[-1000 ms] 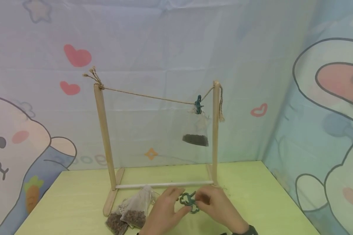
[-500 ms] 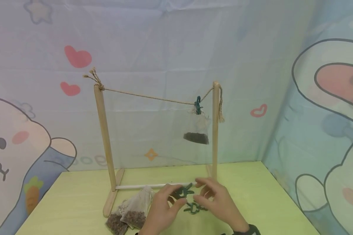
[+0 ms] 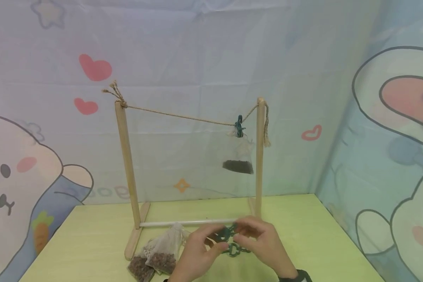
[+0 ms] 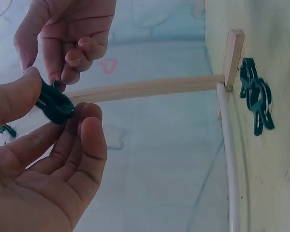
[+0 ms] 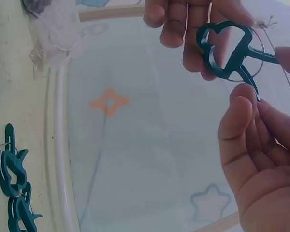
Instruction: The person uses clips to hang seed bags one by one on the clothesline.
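A green plastic spring clip (image 5: 239, 53) with a flower-like outline is held between both hands above the table. My left hand (image 3: 199, 252) pinches its rounded end between thumb and fingertips. From the other side my right hand (image 3: 262, 244) has thumb and index finger on the two handles, as the right wrist view shows. In the head view the fingers partly cover this clip (image 3: 224, 234). Two more green clips (image 4: 256, 96) lie close together on the table, just below the hands. Another green clip (image 3: 239, 127) grips the rope with a sheer bag (image 3: 237, 166) of dark grains hanging from it.
A wooden frame (image 3: 127, 164) stands behind the hands, its rope (image 3: 176, 115) sagging toward the right post (image 3: 259, 156). A white rod (image 3: 194, 223) joins its feet. Mesh drawstring bags (image 3: 162, 260) of brown pellets lie left of my left hand.
My right fingers came off the held clip about half a second ago and are now back at its handles. My left hand kept hold of the clip. The hanging bag sways slightly.
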Motion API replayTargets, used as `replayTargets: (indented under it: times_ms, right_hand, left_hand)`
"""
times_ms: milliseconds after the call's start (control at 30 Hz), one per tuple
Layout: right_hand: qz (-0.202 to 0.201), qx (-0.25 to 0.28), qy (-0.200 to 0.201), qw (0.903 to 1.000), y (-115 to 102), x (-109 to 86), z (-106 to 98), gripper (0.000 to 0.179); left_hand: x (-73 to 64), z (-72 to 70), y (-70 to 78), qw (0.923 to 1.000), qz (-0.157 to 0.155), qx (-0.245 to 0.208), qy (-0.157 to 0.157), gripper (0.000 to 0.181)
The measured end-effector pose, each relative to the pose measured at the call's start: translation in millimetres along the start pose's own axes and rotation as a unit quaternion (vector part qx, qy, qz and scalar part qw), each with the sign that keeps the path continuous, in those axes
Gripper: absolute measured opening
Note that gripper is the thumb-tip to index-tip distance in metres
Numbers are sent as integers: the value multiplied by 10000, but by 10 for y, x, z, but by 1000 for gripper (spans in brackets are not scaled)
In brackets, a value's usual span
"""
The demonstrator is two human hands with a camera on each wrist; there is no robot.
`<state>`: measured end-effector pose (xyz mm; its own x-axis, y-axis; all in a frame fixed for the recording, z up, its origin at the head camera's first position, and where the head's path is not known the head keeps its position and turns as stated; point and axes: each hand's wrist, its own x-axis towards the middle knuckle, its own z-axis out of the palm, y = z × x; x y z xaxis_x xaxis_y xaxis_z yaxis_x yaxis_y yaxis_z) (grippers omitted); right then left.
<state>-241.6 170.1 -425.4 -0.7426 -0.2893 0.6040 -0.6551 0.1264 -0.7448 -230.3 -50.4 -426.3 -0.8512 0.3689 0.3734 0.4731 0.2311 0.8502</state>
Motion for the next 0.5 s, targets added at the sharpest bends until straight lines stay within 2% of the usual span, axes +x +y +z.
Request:
replayTargets:
  times_ms: [100, 200, 367, 500]
  right_hand:
    - [-180, -111, 234, 9995, 4, -3, 11, 20]
    - [-285, -347, 522, 9976, 16, -6, 12, 18]
    - [-45, -324, 729, 9968, 54, -14, 5, 14]
    - [129, -242, 713, 9971, 92, -18, 0, 11]
  left_hand:
    - [-2, -73, -25, 9995, -63, 316, 71, 45]
    - [-6, -206, -69, 9955, -139, 848, 406, 46]
    - [-26, -441, -209, 9778, -436, 1606, 1269, 42]
    - [-46, -568, -370, 9663, -729, 1864, 1618, 42]
